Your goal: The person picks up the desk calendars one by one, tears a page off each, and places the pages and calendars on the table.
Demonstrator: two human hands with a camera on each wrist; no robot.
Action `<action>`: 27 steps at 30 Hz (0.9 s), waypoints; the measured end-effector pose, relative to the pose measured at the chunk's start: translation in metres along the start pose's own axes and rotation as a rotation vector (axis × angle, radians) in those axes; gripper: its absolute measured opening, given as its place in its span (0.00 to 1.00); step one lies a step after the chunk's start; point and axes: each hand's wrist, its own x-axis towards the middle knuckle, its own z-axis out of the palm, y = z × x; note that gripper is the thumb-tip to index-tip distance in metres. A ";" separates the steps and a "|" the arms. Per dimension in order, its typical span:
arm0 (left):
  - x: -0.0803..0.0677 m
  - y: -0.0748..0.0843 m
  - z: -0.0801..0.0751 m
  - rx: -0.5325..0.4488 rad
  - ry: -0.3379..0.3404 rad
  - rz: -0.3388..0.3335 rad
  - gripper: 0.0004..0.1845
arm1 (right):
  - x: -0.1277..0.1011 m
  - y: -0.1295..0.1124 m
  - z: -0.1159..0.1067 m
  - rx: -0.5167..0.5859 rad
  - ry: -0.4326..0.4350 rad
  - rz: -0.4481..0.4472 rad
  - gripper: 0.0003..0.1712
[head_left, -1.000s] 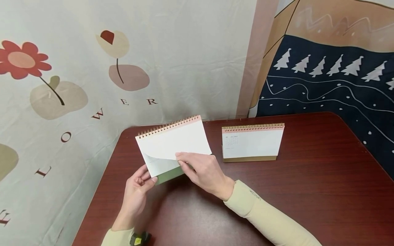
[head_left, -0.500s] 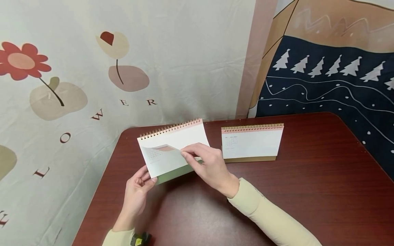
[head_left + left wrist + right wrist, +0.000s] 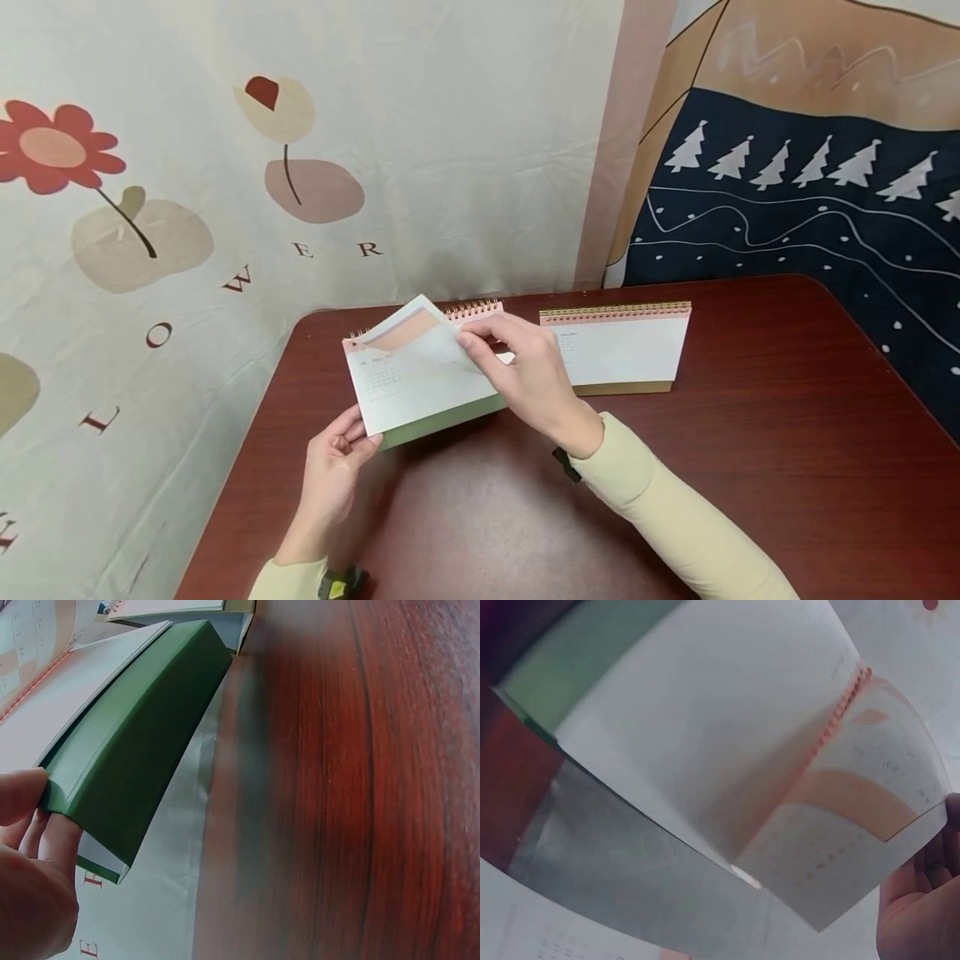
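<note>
A spiral-bound desk calendar (image 3: 420, 396) with a green base (image 3: 142, 727) leans back at the left of the table. My left hand (image 3: 333, 467) grips its lower left corner, thumb on the front and fingers behind and under the base. With thumb and forefinger, my right hand (image 3: 536, 375) pinches the edge of a page (image 3: 411, 321), which is bent up toward the coil binding. The right wrist view shows that page (image 3: 817, 900) curving away from the coil, its underside printed with dates and a peach band. Below it lies a white page with a small date grid.
A second desk calendar (image 3: 630, 354) with a gold-brown base stands to the right, partly behind my right hand. Both stand on a dark red wooden table (image 3: 750, 475). A printed pale cloth (image 3: 480, 183) hangs behind the table's back and left edges.
My right hand has moved up and to the right, lifting the page from the calendar's front up to the coil. The left hand keeps its grip at the corner.
</note>
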 end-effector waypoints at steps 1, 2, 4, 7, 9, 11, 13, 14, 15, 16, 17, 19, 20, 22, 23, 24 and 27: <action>0.000 0.001 0.000 0.008 0.000 0.000 0.25 | 0.002 -0.001 -0.002 -0.002 -0.004 0.011 0.03; 0.000 0.001 -0.001 0.017 0.003 0.000 0.26 | 0.004 -0.001 -0.003 -0.005 -0.010 0.024 0.03; -0.001 0.002 -0.002 0.036 0.004 -0.001 0.26 | 0.008 -0.001 -0.007 -0.022 -0.022 0.052 0.04; -0.002 0.003 -0.004 0.072 0.008 0.002 0.26 | 0.015 -0.001 -0.011 -0.047 -0.044 0.096 0.04; -0.002 0.003 -0.005 0.092 0.011 0.006 0.25 | 0.018 -0.001 -0.014 -0.057 -0.063 0.130 0.05; -0.003 0.003 -0.007 0.110 0.012 0.013 0.25 | 0.021 0.000 -0.016 -0.056 -0.085 0.170 0.05; -0.004 0.003 -0.008 0.126 0.012 0.018 0.25 | 0.024 0.000 -0.018 -0.051 -0.108 0.219 0.05; -0.004 0.003 -0.008 0.139 0.013 0.017 0.25 | 0.026 0.001 -0.019 -0.048 -0.121 0.247 0.05; -0.004 0.003 -0.009 0.155 0.014 0.016 0.25 | 0.027 0.002 -0.020 -0.045 -0.132 0.274 0.05; -0.004 0.004 -0.009 0.171 0.016 0.015 0.25 | 0.029 0.003 -0.021 -0.040 -0.141 0.300 0.05; -0.004 0.004 -0.010 0.192 0.017 0.013 0.25 | 0.031 0.004 -0.022 -0.036 -0.154 0.328 0.05; -0.004 0.004 -0.010 0.228 0.018 0.008 0.25 | 0.036 0.006 -0.024 -0.025 -0.173 0.374 0.06; -0.005 0.005 -0.011 0.239 0.017 0.008 0.25 | 0.038 0.007 -0.026 -0.017 -0.183 0.394 0.06; -0.005 0.005 -0.011 0.250 0.008 0.013 0.25 | 0.042 0.008 -0.029 0.002 -0.204 0.428 0.06; -0.005 0.005 -0.011 0.253 0.004 0.014 0.24 | 0.044 0.009 -0.030 0.008 -0.218 0.444 0.06; -0.006 0.005 -0.011 0.249 0.001 0.017 0.24 | 0.046 0.011 -0.031 0.011 -0.229 0.454 0.07; -0.007 0.006 -0.011 0.256 -0.010 0.021 0.24 | 0.052 0.015 -0.034 0.015 -0.268 0.480 0.07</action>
